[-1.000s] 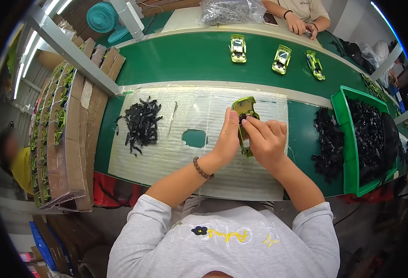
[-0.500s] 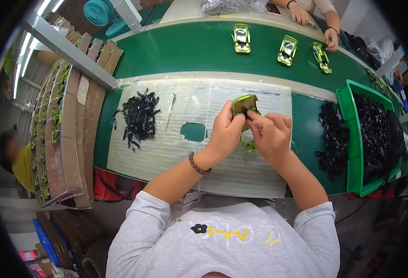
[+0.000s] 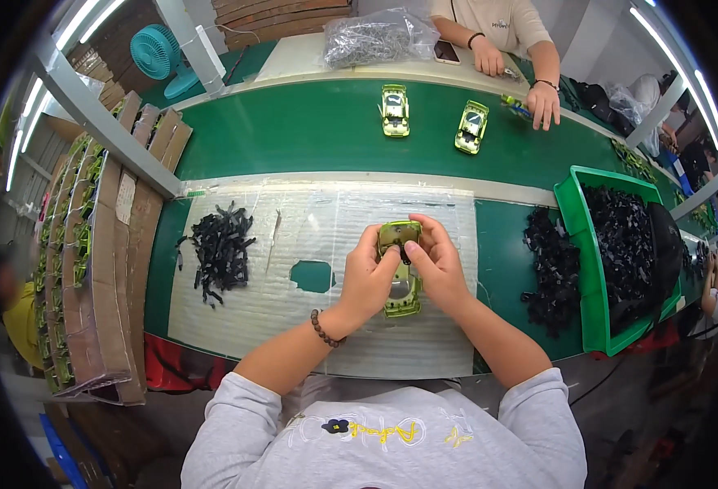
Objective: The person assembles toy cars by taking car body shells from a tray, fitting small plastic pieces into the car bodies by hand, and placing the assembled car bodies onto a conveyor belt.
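The left hand [image 3: 365, 279] and the right hand [image 3: 442, 267] grip the green shell [image 3: 402, 285] between them, fingers wrapped round its sides, both thumbs pressing at a dark piece [image 3: 405, 256] inside it. If the thumbs push unevenly, the piece could seat crooked or the thin shell flex and crack; a loose grip could let it slip onto the mat [image 3: 294, 330] beneath the fingers. Left of the fingers lies a black pile [image 3: 222, 244]; to their right, another pile [image 3: 553, 273], then the bin [image 3: 594, 281]. Beyond the fingertips, two cars [image 3: 395, 111] stand on the green belt [image 3: 294, 130].

A second ago the left palm lay flat along the shell while the right fingers reached in; now both thumbs meet. Farther off, a co-worker's hand [image 3: 543, 106] is now at the third car [image 3: 515, 106], which earlier lay untouched.
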A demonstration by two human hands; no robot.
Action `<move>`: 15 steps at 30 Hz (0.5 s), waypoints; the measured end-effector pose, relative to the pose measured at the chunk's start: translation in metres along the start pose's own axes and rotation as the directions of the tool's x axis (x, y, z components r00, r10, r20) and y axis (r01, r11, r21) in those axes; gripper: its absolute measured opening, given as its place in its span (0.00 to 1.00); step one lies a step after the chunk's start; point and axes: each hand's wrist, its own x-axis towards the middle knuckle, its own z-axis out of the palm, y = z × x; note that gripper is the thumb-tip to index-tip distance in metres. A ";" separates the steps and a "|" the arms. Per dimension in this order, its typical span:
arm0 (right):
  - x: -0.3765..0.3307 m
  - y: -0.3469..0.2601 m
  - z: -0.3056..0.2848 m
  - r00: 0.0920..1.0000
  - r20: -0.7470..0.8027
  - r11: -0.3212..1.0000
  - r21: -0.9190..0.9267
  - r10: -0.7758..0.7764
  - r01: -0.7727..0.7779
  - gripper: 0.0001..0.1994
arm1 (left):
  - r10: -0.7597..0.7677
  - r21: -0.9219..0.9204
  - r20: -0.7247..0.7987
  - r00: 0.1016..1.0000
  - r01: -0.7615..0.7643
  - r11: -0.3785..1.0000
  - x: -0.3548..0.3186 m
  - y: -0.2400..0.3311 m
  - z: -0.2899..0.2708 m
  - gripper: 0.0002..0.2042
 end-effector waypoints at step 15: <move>0.002 0.015 0.008 0.982 -0.060 0.983 0.042 0.179 -0.176 0.16 | 0.006 -0.023 -0.015 1.000 -0.006 1.000 0.009 -0.021 -0.005 0.10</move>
